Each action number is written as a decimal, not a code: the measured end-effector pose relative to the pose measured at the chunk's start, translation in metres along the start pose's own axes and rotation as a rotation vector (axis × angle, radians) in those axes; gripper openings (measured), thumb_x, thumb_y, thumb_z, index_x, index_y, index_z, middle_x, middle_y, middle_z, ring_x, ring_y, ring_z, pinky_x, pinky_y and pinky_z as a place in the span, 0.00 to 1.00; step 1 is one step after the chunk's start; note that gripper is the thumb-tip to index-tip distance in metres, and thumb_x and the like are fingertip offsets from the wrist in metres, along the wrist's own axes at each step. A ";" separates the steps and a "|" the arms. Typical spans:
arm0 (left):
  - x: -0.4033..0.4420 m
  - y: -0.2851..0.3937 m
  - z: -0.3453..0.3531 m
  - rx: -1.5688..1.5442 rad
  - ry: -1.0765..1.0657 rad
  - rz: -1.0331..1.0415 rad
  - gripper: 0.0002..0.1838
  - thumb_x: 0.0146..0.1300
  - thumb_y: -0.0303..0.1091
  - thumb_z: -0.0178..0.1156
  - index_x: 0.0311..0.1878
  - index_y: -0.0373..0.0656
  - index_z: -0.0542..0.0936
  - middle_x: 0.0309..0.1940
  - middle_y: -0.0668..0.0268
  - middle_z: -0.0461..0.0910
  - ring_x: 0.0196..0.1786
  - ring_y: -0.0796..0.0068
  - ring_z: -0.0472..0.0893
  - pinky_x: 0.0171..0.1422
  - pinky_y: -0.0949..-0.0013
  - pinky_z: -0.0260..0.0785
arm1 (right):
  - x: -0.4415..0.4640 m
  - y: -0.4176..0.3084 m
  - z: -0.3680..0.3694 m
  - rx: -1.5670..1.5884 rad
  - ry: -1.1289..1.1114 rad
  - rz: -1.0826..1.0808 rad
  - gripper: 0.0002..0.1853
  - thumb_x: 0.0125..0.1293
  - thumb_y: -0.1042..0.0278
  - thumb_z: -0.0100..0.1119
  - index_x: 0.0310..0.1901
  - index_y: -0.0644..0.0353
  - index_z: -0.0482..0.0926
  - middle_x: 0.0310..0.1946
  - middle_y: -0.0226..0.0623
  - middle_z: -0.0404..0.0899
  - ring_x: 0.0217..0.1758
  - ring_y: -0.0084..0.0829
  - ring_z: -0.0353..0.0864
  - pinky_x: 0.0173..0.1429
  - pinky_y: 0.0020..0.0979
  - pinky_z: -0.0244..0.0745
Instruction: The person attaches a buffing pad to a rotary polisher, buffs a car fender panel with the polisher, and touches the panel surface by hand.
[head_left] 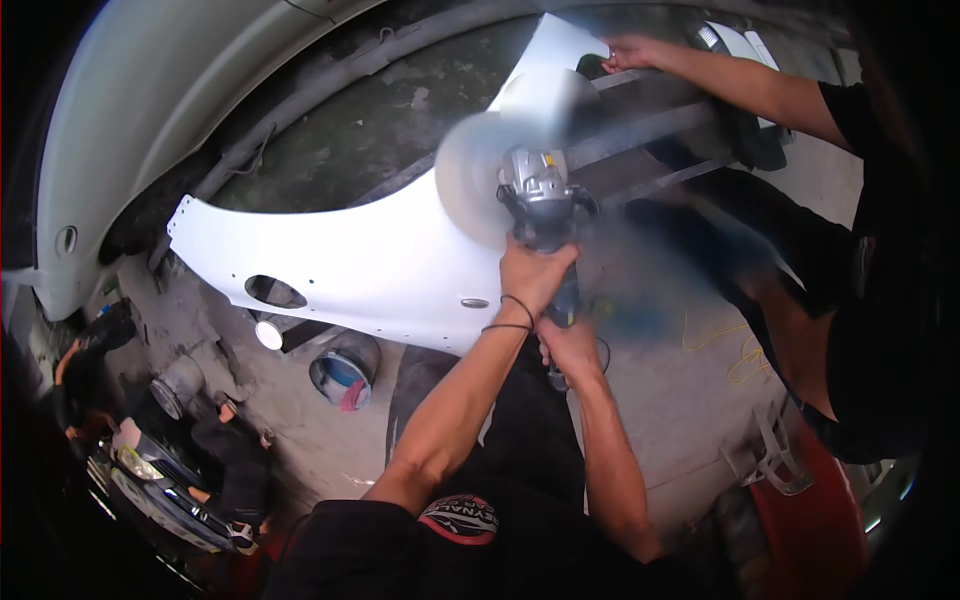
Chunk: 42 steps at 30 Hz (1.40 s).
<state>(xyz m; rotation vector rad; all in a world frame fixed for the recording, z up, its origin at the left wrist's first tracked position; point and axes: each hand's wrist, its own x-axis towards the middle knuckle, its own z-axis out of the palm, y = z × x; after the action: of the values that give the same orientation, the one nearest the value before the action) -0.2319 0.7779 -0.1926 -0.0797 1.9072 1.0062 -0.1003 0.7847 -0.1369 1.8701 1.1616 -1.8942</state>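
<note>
A white car fender with a curved wheel-arch edge and an oval hole lies in front of me. Over its right part is an angle polisher, its large pale disc blurred as if spinning. My left hand is closed around the tool's body, just behind the metal head. Lower down, my right hand wraps the rear of the handle. Whether the disc presses on the panel is hard to tell. Haze hangs around the tool.
Another person's hand grips the fender's upper end. Below the panel stands a bucket with a pink cloth. A yellow cord lies on the floor at right. A car body fills the upper left; another person's legs are lower left.
</note>
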 end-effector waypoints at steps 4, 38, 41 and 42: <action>-0.024 -0.026 -0.006 -0.056 -0.061 -0.073 0.40 0.56 0.44 0.87 0.66 0.30 0.84 0.58 0.46 0.94 0.60 0.53 0.95 0.68 0.58 0.85 | -0.021 0.029 0.004 -0.040 0.012 0.040 0.16 0.69 0.58 0.80 0.38 0.63 0.85 0.23 0.32 0.83 0.20 0.24 0.81 0.26 0.34 0.74; 0.081 0.099 0.071 -0.724 -0.171 0.079 0.26 0.62 0.39 0.84 0.59 0.35 0.89 0.45 0.62 0.90 0.41 0.69 0.90 0.47 0.61 0.85 | 0.055 -0.134 -0.074 -0.361 0.155 -0.198 0.15 0.65 0.59 0.74 0.39 0.66 0.89 0.26 0.34 0.86 0.24 0.27 0.84 0.29 0.38 0.75; 0.099 0.107 0.063 -0.744 -0.170 0.092 0.25 0.62 0.38 0.84 0.57 0.34 0.89 0.45 0.61 0.90 0.38 0.68 0.90 0.44 0.61 0.85 | 0.065 -0.151 -0.060 -0.355 0.171 -0.257 0.14 0.66 0.59 0.74 0.37 0.65 0.90 0.26 0.35 0.86 0.24 0.28 0.84 0.27 0.38 0.74; 0.110 0.111 0.060 -0.716 -0.200 0.054 0.25 0.62 0.38 0.84 0.57 0.34 0.89 0.45 0.61 0.90 0.38 0.68 0.90 0.43 0.61 0.85 | 0.069 -0.149 -0.055 -0.354 0.171 -0.250 0.14 0.66 0.59 0.74 0.37 0.65 0.90 0.26 0.35 0.86 0.24 0.28 0.84 0.27 0.38 0.74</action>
<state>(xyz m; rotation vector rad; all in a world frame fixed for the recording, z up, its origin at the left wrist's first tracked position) -0.2987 0.9280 -0.2216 -0.3266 1.3015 1.6270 -0.1689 0.9435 -0.1394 1.7801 1.7277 -1.5282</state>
